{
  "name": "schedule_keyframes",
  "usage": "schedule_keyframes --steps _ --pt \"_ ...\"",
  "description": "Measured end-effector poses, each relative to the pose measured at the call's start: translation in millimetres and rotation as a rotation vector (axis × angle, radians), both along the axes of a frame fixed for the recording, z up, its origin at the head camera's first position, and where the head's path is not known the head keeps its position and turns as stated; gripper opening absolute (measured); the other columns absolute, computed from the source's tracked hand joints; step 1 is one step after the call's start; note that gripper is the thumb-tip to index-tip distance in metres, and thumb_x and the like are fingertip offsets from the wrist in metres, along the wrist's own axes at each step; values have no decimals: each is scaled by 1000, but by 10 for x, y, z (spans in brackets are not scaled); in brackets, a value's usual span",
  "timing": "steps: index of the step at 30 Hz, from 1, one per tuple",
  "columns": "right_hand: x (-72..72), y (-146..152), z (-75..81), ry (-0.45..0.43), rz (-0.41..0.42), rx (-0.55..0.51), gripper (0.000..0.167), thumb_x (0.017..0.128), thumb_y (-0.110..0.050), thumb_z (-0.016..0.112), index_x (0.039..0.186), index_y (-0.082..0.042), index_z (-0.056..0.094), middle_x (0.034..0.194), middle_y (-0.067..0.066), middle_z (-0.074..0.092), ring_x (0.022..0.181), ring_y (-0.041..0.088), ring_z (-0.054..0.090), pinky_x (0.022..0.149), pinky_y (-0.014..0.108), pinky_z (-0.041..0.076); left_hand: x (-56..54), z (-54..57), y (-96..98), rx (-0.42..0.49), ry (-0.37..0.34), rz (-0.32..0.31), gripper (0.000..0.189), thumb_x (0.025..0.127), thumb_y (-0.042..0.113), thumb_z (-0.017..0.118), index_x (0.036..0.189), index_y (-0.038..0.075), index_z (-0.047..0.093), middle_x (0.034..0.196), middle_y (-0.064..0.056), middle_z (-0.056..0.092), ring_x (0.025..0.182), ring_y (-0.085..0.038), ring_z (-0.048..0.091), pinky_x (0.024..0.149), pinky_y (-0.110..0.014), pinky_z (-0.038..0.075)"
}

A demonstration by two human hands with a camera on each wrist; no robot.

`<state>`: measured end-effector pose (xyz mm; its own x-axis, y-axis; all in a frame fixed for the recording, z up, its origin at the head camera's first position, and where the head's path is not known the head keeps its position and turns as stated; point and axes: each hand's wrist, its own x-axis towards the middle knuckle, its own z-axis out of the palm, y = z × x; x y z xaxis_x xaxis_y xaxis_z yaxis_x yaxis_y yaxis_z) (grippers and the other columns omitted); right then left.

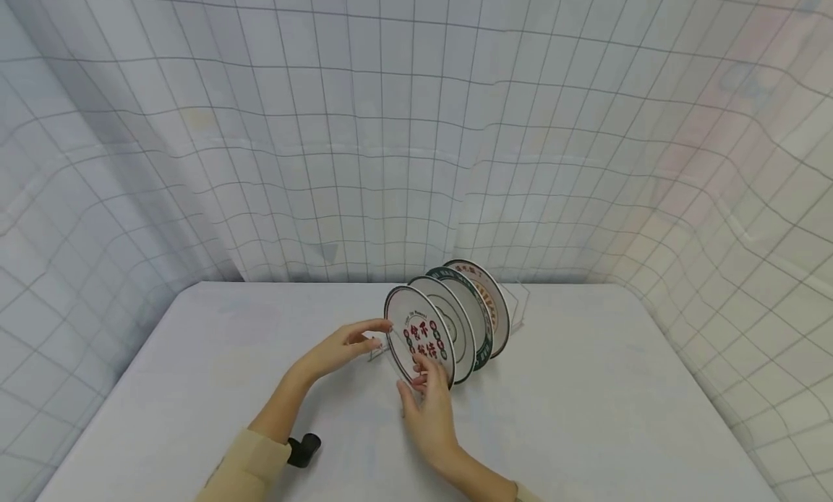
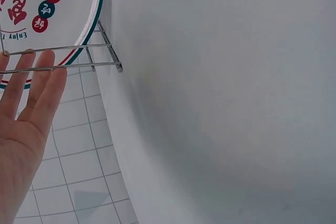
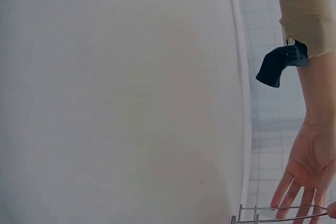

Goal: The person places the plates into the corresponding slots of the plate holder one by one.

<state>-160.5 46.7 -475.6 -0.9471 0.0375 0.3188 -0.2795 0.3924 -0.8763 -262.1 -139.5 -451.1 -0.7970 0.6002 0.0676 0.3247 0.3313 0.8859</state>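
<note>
Several round plates stand tilted in a row in a wire rack, seen in the head view. The front plate (image 1: pixel 416 321) is white with a dark rim and red and green lettering. At its left edge is my left hand (image 1: pixel 335 354), fingers extended and the tips right at the rim. In the left wrist view those fingers (image 2: pixel 39 90) lie along the rack's thin wires (image 2: pixel 100 66), below the lettered plate (image 2: pixel 63 19). My right hand (image 1: pixel 432 419) is at the front plate's lower edge, its loosely bent fingers overlapping the lettering and the thumb apart from them.
Behind the front plate stand a plain white plate (image 1: pixel 460 328), a green-rimmed plate (image 1: pixel 484 354) and an orange-lettered plate (image 1: pixel 497 299). A black wrist device (image 1: pixel 304 450) sits at my left forearm. The white table (image 1: pixel 586 415) ends against a gridded white curtain (image 1: pixel 416 162).
</note>
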Motion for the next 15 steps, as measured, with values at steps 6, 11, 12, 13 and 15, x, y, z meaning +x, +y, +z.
schedule_keyframes --steps 6,11,12,13,15 --pt "67 114 8 -2 53 6 43 85 -7 63 125 -4 45 108 13 48 92 21 51 81 29 49 202 -9 45 -13 31 87 40 94 23 51 132 10 48 132 -10 50 96 -22 56 78 -35 46" --pt "96 249 -7 24 124 12 43 85 -3 62 125 -2 45 107 14 48 91 22 52 81 26 50 365 -37 113 18 55 150 39 93 17 53 130 7 49 129 -14 52 90 -21 56 70 -31 48" --pt "98 277 -11 38 137 22 43 86 -2 61 125 -1 45 108 14 48 91 23 52 81 26 51 395 -40 131 26 57 162 39 92 16 54 130 7 50 129 -15 52 88 -21 57 69 -30 48" --pt "99 304 -13 53 147 31 42 85 -1 61 124 0 45 108 14 48 90 24 53 80 27 51 426 -45 150 34 60 179 38 92 15 54 129 7 50 128 -16 52 86 -21 57 67 -28 48" --pt "101 355 -12 90 162 49 42 85 1 61 124 1 46 107 13 49 88 25 54 79 29 52 487 -49 188 48 63 214 38 91 16 56 127 6 52 125 -18 53 82 -23 58 63 -25 47"
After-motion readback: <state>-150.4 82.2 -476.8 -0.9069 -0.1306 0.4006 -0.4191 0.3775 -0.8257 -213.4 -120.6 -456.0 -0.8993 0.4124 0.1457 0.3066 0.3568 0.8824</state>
